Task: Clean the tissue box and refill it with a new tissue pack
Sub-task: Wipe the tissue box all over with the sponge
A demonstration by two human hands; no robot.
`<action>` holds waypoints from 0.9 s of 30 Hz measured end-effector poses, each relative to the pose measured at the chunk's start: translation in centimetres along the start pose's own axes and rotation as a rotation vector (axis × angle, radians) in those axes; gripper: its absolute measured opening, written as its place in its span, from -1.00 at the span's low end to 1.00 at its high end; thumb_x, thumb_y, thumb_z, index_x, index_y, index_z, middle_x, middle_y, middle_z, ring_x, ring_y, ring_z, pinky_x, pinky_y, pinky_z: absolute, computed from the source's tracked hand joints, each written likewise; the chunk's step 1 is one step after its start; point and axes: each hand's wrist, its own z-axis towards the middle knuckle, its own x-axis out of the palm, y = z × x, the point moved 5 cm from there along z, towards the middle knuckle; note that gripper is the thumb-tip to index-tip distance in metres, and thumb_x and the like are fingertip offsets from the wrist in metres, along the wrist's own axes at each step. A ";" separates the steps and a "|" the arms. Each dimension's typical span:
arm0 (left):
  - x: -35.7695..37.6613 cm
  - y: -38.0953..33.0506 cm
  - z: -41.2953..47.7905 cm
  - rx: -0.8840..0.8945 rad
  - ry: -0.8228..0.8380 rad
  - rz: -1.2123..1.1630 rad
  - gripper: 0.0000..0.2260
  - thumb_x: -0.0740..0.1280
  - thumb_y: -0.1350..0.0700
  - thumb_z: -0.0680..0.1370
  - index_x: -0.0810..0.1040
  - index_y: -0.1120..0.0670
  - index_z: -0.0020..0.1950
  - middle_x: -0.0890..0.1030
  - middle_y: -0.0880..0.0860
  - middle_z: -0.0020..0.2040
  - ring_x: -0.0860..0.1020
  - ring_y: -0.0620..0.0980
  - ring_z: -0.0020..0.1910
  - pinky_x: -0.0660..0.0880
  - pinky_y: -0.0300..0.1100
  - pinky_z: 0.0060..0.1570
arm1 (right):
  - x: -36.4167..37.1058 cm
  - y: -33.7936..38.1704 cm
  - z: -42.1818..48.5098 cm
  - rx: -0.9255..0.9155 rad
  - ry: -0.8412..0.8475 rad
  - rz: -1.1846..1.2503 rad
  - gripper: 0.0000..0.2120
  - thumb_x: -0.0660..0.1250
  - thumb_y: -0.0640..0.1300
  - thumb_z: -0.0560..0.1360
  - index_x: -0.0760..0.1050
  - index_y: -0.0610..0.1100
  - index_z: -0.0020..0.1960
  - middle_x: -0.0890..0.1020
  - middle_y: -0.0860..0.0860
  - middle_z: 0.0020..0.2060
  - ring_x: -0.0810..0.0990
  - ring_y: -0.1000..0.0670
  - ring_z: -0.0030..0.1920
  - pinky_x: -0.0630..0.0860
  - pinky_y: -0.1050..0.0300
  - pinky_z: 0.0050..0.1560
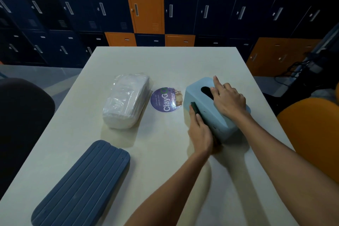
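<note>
A light blue tissue box [197, 97] stands on the table's right side, its dark slot facing up. My right hand [230, 100] rests on top of the box beside the slot, index finger stretched toward the far end. My left hand [200, 131] holds a dark green scrub pad [194, 108] pressed against the box's left side wall. A new tissue pack [124, 102] in clear plastic lies to the left of the box. The dark blue ribbed cover [82, 185] of the box lies apart at the near left.
A round purple sticker [164, 101] lies on the cream table [165, 64] between pack and box. An orange chair [311, 134] stands at the right, a dark chair [23, 115] at the left. Blue and orange lockers [145, 5] fill the back.
</note>
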 end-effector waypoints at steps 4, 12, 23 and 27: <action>-0.4 -1.0 2.8 -0.130 -0.086 0.006 -0.61 0.00 0.11 0.68 0.30 -0.08 0.50 0.47 0.06 0.39 0.42 0.12 0.34 0.27 -0.10 0.34 | -0.1 0.0 0.1 0.008 -0.001 -0.004 -0.49 -0.14 0.13 0.64 -0.05 0.07 0.56 0.43 -0.14 0.31 0.45 -0.19 0.21 0.35 -0.11 0.13; 0.2 -2.6 1.7 -0.065 -0.125 -0.060 -0.62 0.01 0.11 0.68 0.33 -0.07 0.48 0.49 0.01 0.37 0.46 0.01 0.28 0.28 -0.35 0.19 | 0.1 0.0 0.2 0.011 -0.011 -0.015 -0.49 -0.14 0.13 0.63 -0.05 0.07 0.56 0.43 -0.14 0.30 0.45 -0.19 0.19 0.36 -0.10 0.10; -0.6 -1.2 2.8 -0.175 -0.075 0.065 -0.63 0.00 0.12 0.68 0.36 0.00 0.46 0.49 0.10 0.36 0.43 0.17 0.32 0.29 -0.05 0.35 | 0.1 0.0 0.1 0.007 -0.003 -0.015 -0.49 -0.14 0.13 0.64 -0.06 0.07 0.56 0.42 -0.14 0.30 0.45 -0.19 0.19 0.36 -0.10 0.10; -0.8 -2.9 3.1 -0.141 -0.107 0.027 -0.63 0.01 0.14 0.67 0.37 -0.01 0.46 0.50 0.09 0.35 0.43 0.16 0.31 0.28 -0.07 0.33 | 0.0 0.0 0.1 0.011 0.002 -0.017 -0.50 -0.14 0.12 0.64 -0.06 0.07 0.56 0.42 -0.15 0.31 0.44 -0.20 0.20 0.35 -0.10 0.11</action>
